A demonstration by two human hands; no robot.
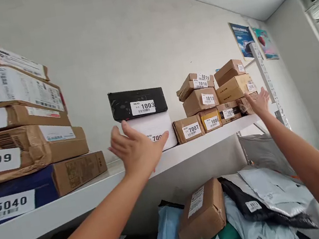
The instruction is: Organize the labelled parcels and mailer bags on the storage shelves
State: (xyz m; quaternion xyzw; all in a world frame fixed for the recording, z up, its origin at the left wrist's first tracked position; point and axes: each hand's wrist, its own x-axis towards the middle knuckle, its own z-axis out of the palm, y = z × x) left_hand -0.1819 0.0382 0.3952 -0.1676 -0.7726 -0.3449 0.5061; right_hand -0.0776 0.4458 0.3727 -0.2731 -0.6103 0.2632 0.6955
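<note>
My left hand (136,147) is raised with thumb and fingers apart, in front of a white box (160,124) whose label it partly covers. Whether it touches that box I cannot tell. On top of the white box lies a black box (118,106) labelled 1003. Farther right, my right hand (259,103) has its fingers spread at the end of the row, overlapping a small wrapped brown box (244,107). Just above that are a tan box (230,90) and a smaller brown box (227,72). Nothing is visibly held in either hand.
The white shelf (183,154) also bears small cartons, such as the 7007 box (181,132), and a tall stack of parcels (60,145) at left. Below lie bagged parcels and a brown carton (204,219). A metal upright (266,74) stands at the right end.
</note>
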